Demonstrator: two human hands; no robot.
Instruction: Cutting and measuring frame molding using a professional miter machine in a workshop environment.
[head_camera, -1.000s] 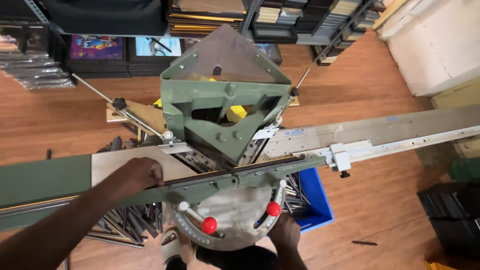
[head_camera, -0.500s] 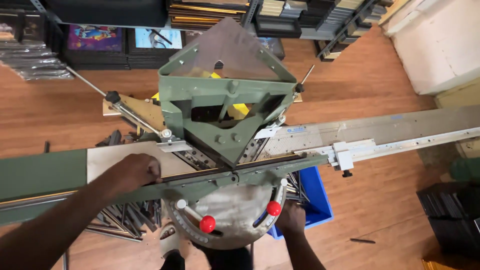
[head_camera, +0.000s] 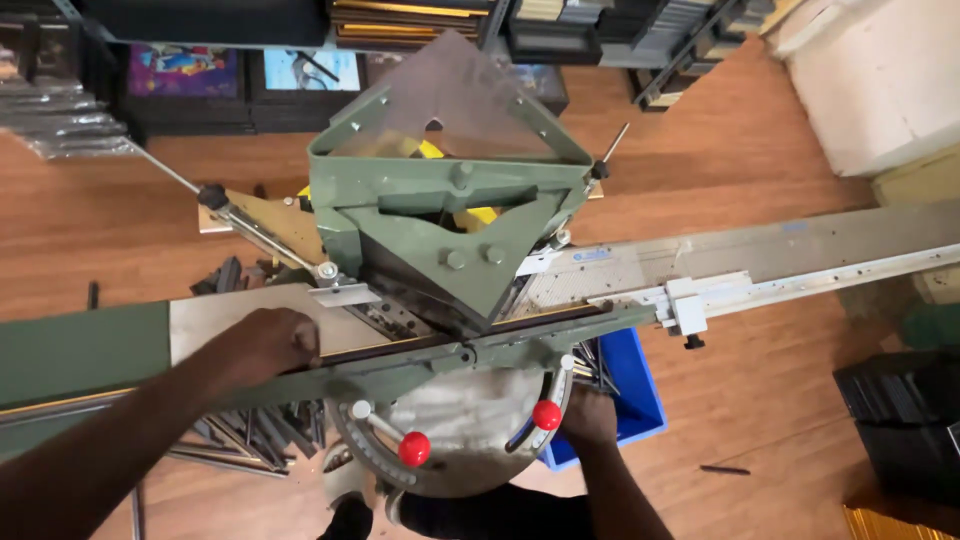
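The left hand (head_camera: 265, 342) is sliding rightward along the dark strip (head_camera: 420, 343) on the machine's (head_camera: 445, 235) table, now sitting closer to the green head than a second ago. The right hand (head_camera: 588, 415) is dropping away from the red knob (head_camera: 547, 414), coming to rest below it beside the blue bin (head_camera: 630, 400).

Dark moulding strip (head_camera: 470, 338): long, thin, lay flat along green fence (head_camera: 400, 365) of mitre chopper, running rightward from under the left hand (head_camera: 265, 345), tilted slightly up to the right. Red lever knob (head_camera: 547, 414) sat just left of the right hand (head_camera: 590, 418), touching.
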